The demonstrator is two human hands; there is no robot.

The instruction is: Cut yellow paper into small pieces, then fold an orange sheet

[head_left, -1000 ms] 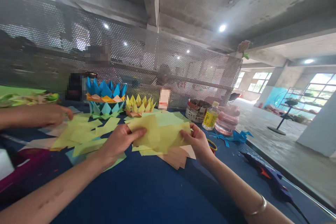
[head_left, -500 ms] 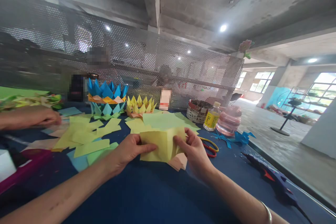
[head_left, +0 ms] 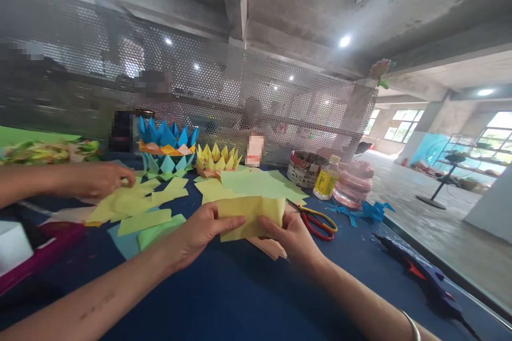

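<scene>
My left hand (head_left: 200, 232) and my right hand (head_left: 290, 237) both pinch a folded yellow paper sheet (head_left: 252, 216), held just above the dark blue table (head_left: 240, 298). The left thumb lies across the sheet's left edge; the right thumb and fingers grip its lower right part. Under the right hand lies a stack of peach paper (head_left: 272, 248). Beyond the sheet lie loose yellow and green papers (head_left: 256, 184).
Another person's hand (head_left: 96, 178) rests on yellow paper pieces (head_left: 132, 202) at the left. Blue (head_left: 166, 144) and yellow (head_left: 218, 160) paper lotus flowers stand at the back. Red scissors (head_left: 318, 221), a bottle (head_left: 326, 184), a pink container (head_left: 354, 186) and a glue gun (head_left: 424, 282) lie to the right.
The wide yellow sheet has been folded into a narrower strip and brought nearer; my hands moved closer together. The other person's hand drew back, then reached over the yellow pieces again.
</scene>
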